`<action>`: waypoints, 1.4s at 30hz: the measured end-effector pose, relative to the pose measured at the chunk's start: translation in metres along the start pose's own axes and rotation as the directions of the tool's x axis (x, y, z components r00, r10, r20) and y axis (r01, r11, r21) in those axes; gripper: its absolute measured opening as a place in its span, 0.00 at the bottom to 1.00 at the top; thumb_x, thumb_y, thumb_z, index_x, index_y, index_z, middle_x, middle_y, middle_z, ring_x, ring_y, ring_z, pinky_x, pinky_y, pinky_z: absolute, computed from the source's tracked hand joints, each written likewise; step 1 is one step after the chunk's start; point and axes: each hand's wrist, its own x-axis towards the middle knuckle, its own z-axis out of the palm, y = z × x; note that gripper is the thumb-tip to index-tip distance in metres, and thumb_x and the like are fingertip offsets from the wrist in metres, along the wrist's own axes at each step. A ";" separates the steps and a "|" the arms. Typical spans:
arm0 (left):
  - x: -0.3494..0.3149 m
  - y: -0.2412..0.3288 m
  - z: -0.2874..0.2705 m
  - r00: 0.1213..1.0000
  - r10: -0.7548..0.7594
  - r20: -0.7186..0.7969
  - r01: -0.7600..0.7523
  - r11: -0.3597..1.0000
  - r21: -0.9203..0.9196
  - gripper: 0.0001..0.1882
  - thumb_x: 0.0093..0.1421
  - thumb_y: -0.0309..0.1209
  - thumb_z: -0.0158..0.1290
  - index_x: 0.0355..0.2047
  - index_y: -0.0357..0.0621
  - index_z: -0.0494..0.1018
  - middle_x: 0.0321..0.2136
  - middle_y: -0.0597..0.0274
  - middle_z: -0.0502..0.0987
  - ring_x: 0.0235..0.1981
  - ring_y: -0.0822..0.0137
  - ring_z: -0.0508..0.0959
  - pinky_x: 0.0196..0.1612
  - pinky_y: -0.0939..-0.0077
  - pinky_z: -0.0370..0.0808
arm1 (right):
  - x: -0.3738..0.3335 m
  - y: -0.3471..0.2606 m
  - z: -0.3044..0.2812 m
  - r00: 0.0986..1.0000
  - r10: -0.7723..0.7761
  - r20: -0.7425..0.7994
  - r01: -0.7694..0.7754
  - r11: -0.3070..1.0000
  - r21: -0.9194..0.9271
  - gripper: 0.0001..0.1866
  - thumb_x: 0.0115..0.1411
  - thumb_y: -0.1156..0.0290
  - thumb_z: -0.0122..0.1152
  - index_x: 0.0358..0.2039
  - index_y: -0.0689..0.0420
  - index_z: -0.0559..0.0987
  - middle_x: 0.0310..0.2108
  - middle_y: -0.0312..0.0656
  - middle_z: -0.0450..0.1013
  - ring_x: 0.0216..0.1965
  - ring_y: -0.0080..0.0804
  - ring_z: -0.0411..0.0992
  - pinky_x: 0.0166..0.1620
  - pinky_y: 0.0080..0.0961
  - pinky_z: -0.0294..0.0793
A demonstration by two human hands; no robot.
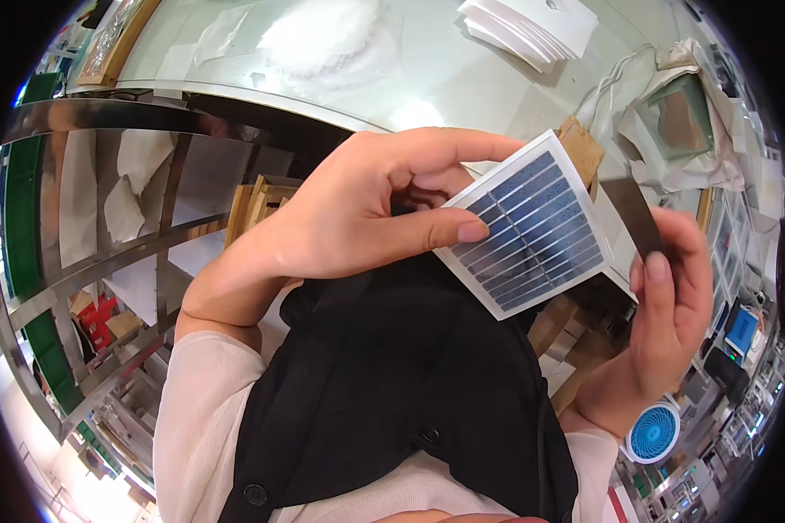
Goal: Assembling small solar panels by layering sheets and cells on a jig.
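Note:
My left hand (366, 205) grips a small solar panel (528, 231) by its left edge, thumb on the face and fingers behind. The panel has blue cells crossed by pale lines and a white border, and it is tilted with its face toward me. To its right, my right hand (672, 296) pinches a thin dark brown strip (634, 213) between thumb and fingers. The strip's upper end lies close beside the panel's right corner; whether the two touch I cannot tell.
Beyond my hands is a pale glass-topped table (323, 65) with a stack of white sheets (532, 30). At the right lies a crumpled wrapping (672, 122) around a dark-faced flat piece. A metal rack (105, 261) stands at the left, a blue fan (654, 431) at the lower right.

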 end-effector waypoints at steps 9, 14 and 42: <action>-0.010 -0.004 -0.005 1.000 0.011 -0.001 -0.011 1.000 -0.019 0.26 0.56 0.18 0.56 0.56 0.38 0.66 0.28 0.65 0.79 0.31 0.81 0.75 0.38 0.85 0.72 | 0.006 0.003 0.015 0.991 0.078 0.111 -0.084 0.995 0.051 0.14 0.59 0.74 0.52 0.44 0.66 0.74 0.34 0.32 0.65 0.29 0.15 0.57 0.34 0.10 0.56; -0.008 -0.007 -0.005 1.000 0.024 -0.009 -0.024 1.000 -0.015 0.26 0.56 0.19 0.56 0.56 0.38 0.66 0.28 0.65 0.80 0.31 0.80 0.76 0.38 0.84 0.73 | 0.007 0.009 0.012 0.983 0.046 0.176 -0.050 0.999 0.016 0.17 0.62 0.72 0.49 0.50 0.67 0.70 0.40 0.35 0.68 0.28 0.13 0.57 0.32 0.10 0.55; -0.003 -0.010 -0.002 1.000 0.019 0.002 -0.019 0.999 0.043 0.25 0.56 0.20 0.57 0.55 0.39 0.67 0.26 0.65 0.79 0.29 0.81 0.75 0.35 0.85 0.73 | 0.009 0.020 0.010 0.978 0.067 0.197 -0.083 0.994 0.073 0.19 0.62 0.71 0.50 0.50 0.69 0.70 0.42 0.38 0.68 0.27 0.14 0.58 0.30 0.10 0.56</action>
